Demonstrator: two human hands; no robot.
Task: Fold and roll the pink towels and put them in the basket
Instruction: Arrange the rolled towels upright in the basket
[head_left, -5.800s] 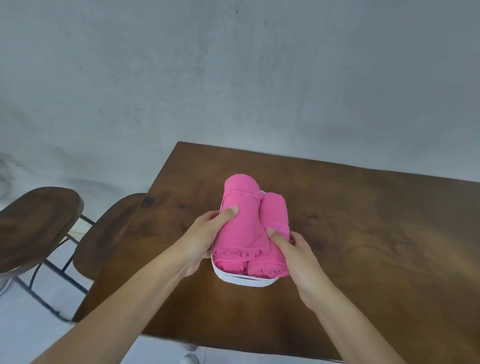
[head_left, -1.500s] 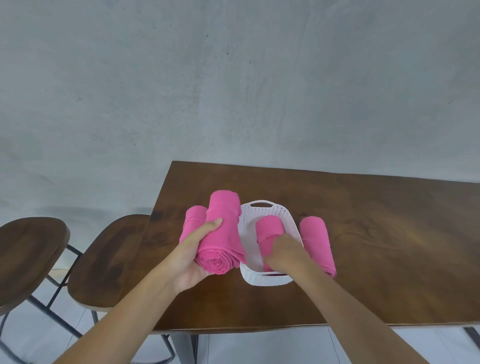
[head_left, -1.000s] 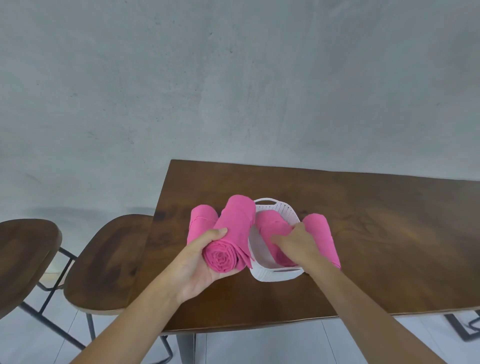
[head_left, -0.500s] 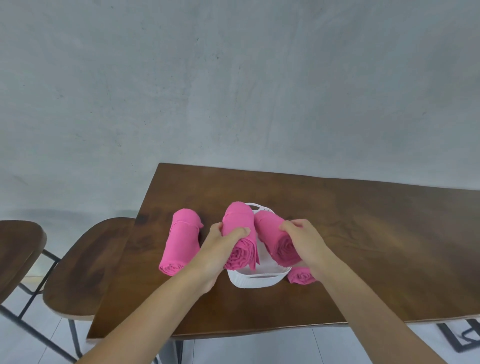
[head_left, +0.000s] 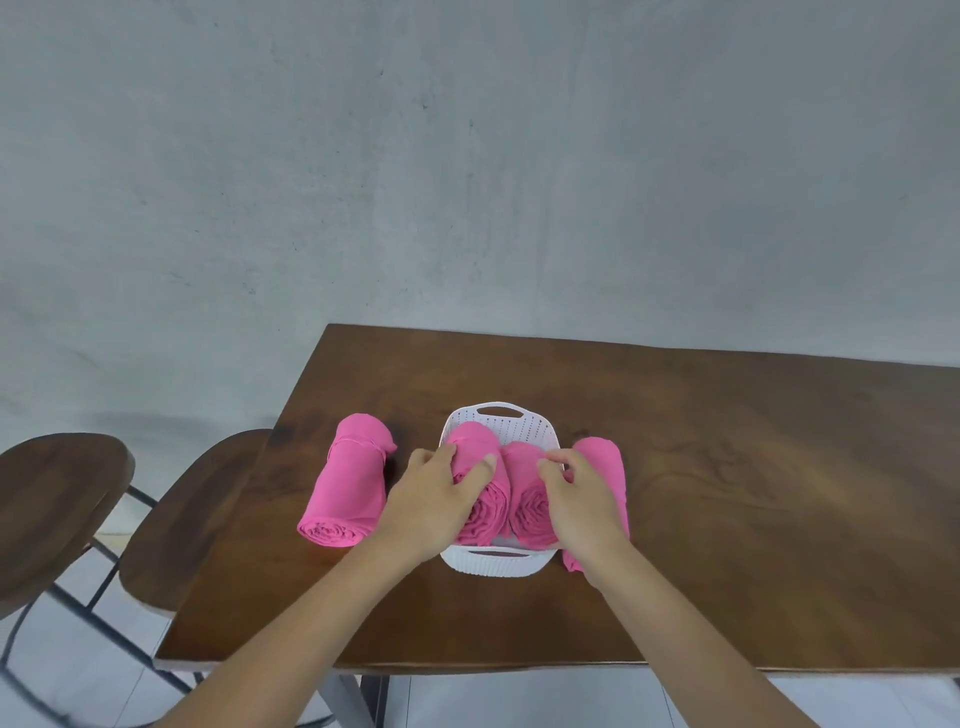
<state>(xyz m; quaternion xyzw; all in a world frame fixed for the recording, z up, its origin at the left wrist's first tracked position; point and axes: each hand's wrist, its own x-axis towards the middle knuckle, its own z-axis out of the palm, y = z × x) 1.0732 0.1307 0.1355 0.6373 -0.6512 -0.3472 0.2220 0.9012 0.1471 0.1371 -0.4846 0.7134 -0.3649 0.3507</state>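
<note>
- The step in hand looks like packing: two rolled pink towels lie side by side in the white basket (head_left: 501, 564), while two more wait on the wooden table (head_left: 753, 493).
- The left hand (head_left: 434, 501) curls its fingers over the left roll in the basket (head_left: 485, 506), gripping it.
- The right hand (head_left: 576, 493) rests on the right roll in the basket (head_left: 527, 506) with fingers bent; whether it grips or only presses, I cannot tell.
- From the basket, one loose roll (head_left: 345, 486) lies at nine o'clock, apart from it; the other loose roll (head_left: 605, 460) lies at three o'clock, just beside the rim.
- Next, I judge, both seated rolls need settling down flat, then a loose roll must be stacked on top, since the basket floor looks filled.
</note>
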